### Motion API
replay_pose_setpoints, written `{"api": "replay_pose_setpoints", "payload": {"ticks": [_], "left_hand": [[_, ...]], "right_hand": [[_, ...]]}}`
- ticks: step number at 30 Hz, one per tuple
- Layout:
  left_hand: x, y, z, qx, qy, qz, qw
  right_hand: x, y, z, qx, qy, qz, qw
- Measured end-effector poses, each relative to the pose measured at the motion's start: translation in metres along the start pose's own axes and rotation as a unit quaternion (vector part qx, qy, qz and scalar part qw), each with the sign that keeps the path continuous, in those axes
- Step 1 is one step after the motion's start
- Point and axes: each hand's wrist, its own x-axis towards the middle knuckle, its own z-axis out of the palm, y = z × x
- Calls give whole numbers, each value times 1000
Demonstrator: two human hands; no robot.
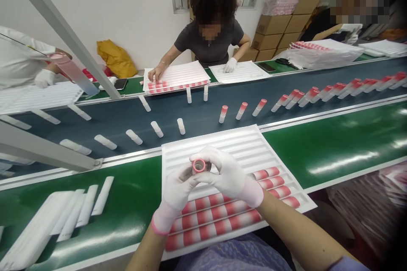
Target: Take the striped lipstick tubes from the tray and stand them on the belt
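Both my hands wear white gloves with pink cuffs and meet over a white grooved tray (pixel 210 146). Between them is a small tube (pixel 199 165), its round pink-rimmed opening facing me. My left hand (pixel 178 186) grips it from the left and below. My right hand (pixel 227 173) closes on it from the right, with fingers over its top. The rest of the tube is hidden by the gloves. In the tray's near grooves lie rows of red-and-white tubes (pixel 219 211); the grooves farther from me show white.
Across the belt (pixel 203 112) stand white tubes (pixel 181 126) on the left and red-topped tubes (pixel 224 113) on the right. Long white pieces (pixel 71 211) lie on the green surface at left. A metal post (pixel 68 29) slants there. A co-worker (pixel 213 29) handles trays opposite.
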Motion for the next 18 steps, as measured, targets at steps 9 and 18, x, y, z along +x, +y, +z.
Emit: {"api": "replay_pose_setpoints", "payload": {"ticks": [9,18], "left_hand": [[0,-2,4,78,4,-1,997],[-2,-2,11,75,28,48,996]], "right_hand": [[-2,7,-5,23,1,57,998],[-1,1,2,40,62,103,992]]}}
